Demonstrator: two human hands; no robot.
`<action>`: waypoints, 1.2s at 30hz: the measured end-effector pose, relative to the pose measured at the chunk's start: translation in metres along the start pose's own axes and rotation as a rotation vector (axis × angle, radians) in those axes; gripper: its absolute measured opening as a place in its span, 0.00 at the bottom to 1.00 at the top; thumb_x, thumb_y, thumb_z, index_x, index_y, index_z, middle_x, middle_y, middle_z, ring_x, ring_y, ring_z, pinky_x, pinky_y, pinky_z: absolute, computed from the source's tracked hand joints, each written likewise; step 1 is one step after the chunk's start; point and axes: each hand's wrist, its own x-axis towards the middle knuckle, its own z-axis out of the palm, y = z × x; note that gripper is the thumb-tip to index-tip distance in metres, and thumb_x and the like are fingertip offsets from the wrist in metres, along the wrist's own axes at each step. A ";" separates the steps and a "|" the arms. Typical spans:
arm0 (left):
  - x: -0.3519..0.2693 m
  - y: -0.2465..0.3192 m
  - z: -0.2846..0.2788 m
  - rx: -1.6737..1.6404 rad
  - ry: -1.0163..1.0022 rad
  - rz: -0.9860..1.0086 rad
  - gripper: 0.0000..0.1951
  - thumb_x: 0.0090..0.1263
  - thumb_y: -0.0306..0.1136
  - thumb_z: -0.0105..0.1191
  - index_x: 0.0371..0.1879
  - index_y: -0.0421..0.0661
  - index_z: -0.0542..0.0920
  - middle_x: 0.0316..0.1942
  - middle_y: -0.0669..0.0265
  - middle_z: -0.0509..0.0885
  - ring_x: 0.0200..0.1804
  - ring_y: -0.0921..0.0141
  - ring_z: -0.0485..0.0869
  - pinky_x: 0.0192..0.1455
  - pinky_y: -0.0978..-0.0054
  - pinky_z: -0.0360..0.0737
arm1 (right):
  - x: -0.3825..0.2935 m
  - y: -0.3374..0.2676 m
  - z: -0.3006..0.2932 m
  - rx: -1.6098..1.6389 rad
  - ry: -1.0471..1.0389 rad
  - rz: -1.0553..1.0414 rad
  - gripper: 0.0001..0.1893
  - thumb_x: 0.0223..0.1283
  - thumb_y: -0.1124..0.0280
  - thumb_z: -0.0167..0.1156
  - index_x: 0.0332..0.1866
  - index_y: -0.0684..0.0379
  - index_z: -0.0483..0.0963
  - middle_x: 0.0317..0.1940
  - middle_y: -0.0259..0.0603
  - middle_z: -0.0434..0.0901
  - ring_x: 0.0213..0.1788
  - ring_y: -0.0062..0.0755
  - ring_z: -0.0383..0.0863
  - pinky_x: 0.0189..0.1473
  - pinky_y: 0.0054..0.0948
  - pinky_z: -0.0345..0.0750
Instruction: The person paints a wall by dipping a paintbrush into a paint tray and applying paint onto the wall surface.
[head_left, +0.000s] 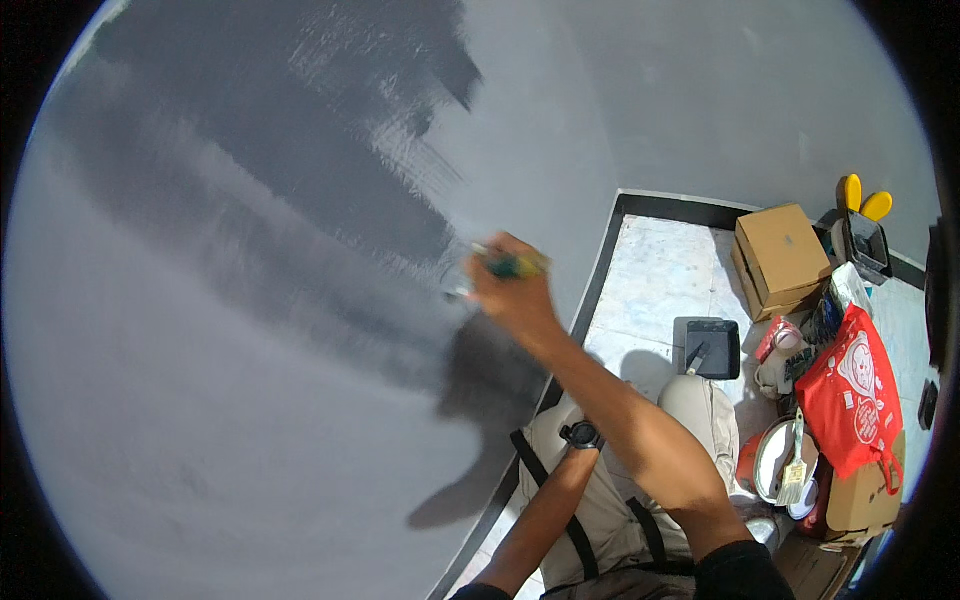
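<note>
My right hand (514, 281) is closed around the handle of a paint tool (504, 266), blurred and partly hidden by the fingers. The tool's lower end is close to the grey wall (187, 420), near the lower edge of a darker painted patch (322, 150) with ragged, streaky borders. My left forearm, with a black wristwatch (581, 434), reaches towards my knee; the left hand itself is hidden behind my right arm. A black paint tray (712, 349) lies on the floor before my knees, with a brush or scraper (699, 358) resting in it.
Right of me stand a cardboard box (784, 255), a red bag (855, 390), and an open paint bucket (772, 469) with a flat paintbrush (795, 469) across it. Behind the box is a black container (868, 244) near two yellow rounded objects (862, 199). A dark skirting (690, 210) follows the walls.
</note>
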 end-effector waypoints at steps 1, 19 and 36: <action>-0.001 -0.001 -0.001 0.001 -0.002 -0.002 0.17 0.71 0.42 0.54 0.50 0.43 0.82 0.46 0.51 0.86 0.50 0.51 0.84 0.53 0.55 0.79 | 0.019 -0.033 0.018 -0.083 -0.063 0.011 0.11 0.65 0.69 0.61 0.46 0.67 0.78 0.29 0.37 0.82 0.30 0.22 0.83 0.29 0.24 0.79; -0.025 0.005 -0.023 -0.155 -0.001 0.110 0.10 0.69 0.36 0.57 0.42 0.44 0.84 0.38 0.55 0.87 0.41 0.54 0.86 0.45 0.61 0.81 | -0.022 0.023 -0.251 -0.702 0.024 0.362 0.13 0.65 0.63 0.66 0.45 0.61 0.77 0.31 0.40 0.83 0.28 0.25 0.80 0.31 0.29 0.79; -0.091 0.163 -0.150 -0.084 -0.116 0.120 0.16 0.61 0.35 0.64 0.47 0.46 0.80 0.49 0.60 0.83 0.55 0.57 0.81 0.65 0.48 0.73 | -0.152 0.132 -0.479 -1.539 0.119 0.762 0.13 0.57 0.59 0.68 0.43 0.55 0.81 0.33 0.54 0.85 0.41 0.58 0.86 0.44 0.48 0.80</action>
